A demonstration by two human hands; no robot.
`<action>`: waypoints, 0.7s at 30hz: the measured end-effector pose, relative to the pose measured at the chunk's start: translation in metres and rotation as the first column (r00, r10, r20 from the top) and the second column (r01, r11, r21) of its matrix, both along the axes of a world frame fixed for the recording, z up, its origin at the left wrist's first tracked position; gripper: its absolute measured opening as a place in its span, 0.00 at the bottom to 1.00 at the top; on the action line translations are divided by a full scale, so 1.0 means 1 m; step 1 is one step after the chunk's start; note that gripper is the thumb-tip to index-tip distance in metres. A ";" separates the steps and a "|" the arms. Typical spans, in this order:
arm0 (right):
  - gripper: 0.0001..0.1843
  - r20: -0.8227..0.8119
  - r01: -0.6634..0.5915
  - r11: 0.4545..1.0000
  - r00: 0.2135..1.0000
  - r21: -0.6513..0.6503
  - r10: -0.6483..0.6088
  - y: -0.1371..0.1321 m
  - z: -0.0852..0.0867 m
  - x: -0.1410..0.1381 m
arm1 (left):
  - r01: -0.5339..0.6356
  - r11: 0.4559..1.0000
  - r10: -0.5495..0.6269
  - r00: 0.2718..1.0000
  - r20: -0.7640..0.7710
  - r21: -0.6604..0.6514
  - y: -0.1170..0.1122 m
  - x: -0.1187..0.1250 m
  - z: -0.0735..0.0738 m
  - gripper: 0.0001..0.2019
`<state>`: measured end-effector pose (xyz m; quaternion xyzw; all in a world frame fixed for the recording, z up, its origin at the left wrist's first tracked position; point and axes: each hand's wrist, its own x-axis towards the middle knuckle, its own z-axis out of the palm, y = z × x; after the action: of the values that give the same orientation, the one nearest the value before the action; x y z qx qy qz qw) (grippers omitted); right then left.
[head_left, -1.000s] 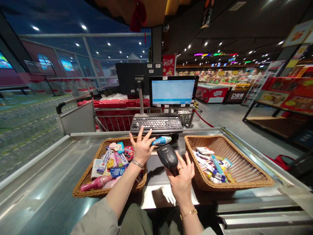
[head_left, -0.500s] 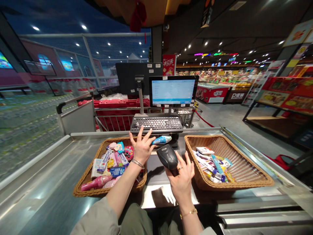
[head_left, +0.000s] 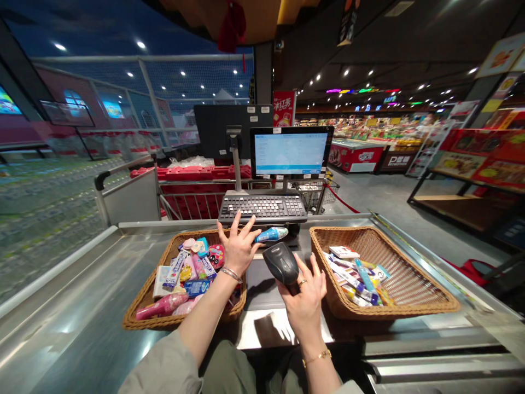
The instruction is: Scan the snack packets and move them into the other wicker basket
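My left hand [head_left: 239,250] reaches over the right rim of the left basket, other fingers spread. Between its thumb and index finger is one end of a blue bottle-shaped pack [head_left: 271,235], which has a pale, patterned far end. My right hand [head_left: 304,298] is wrapped around a black barcode scanner [head_left: 280,263]. The scanner's head is just below the pack, tilted up toward it. The wicker basket on the left [head_left: 130,320] holds many small colourful packs and a pink bottle-shaped pack [head_left: 162,306]. In the right wicker basket [head_left: 414,268] lies a pile of slim boxes and packs [head_left: 361,276].
Beyond my hands, a black keyboard [head_left: 262,207] sits below a lit monitor [head_left: 291,153]. Both baskets rest on a metal counter [head_left: 77,284] with raised edges. A metal trolley [head_left: 127,191] stands behind the counter at left, and shelves with red boxes [head_left: 484,156] stand at right.
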<state>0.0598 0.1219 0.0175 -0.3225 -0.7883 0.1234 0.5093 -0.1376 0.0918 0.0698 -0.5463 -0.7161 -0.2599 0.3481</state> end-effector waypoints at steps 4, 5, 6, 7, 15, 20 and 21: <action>0.15 -0.029 0.014 1.000 0.999 0.024 -0.013 0.001 0.001 0.000 | 0.007 1.000 -0.007 1.000 0.004 0.005 0.001 0.001 0.000 0.13; 0.15 -0.035 0.017 0.999 0.999 0.027 -0.016 0.001 0.001 0.000 | 0.011 1.000 -0.011 1.000 0.006 0.006 0.001 0.002 0.000 0.13; 0.16 -0.040 0.022 0.999 0.999 0.029 -0.020 0.002 0.001 0.000 | 0.016 1.000 -0.016 1.000 0.007 0.007 0.002 0.003 0.000 0.13; 0.17 -0.045 0.027 0.999 0.999 0.029 -0.025 0.003 0.001 0.001 | 0.022 1.000 -0.022 1.000 0.008 0.009 0.002 0.004 0.000 0.13; 0.20 -0.071 0.074 0.997 0.995 -0.026 -0.075 0.012 -0.002 0.007 | 0.043 0.999 -0.043 0.999 0.030 0.012 0.006 0.016 0.006 0.13; 0.23 -0.082 0.126 0.990 0.988 -0.067 -0.132 0.020 0.002 0.014 | 0.049 0.999 -0.049 0.998 0.036 0.005 0.009 0.023 0.009 0.13; 0.24 -0.089 0.138 0.988 0.986 -0.069 -0.144 0.021 0.003 0.016 | 0.052 0.999 -0.052 0.998 0.035 0.007 0.010 0.024 0.009 0.13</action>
<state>0.0757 0.1432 0.0204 -0.3870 -0.7345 0.1264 0.5429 -0.1132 0.1017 0.0784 -0.5591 -0.7068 -0.2808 0.3301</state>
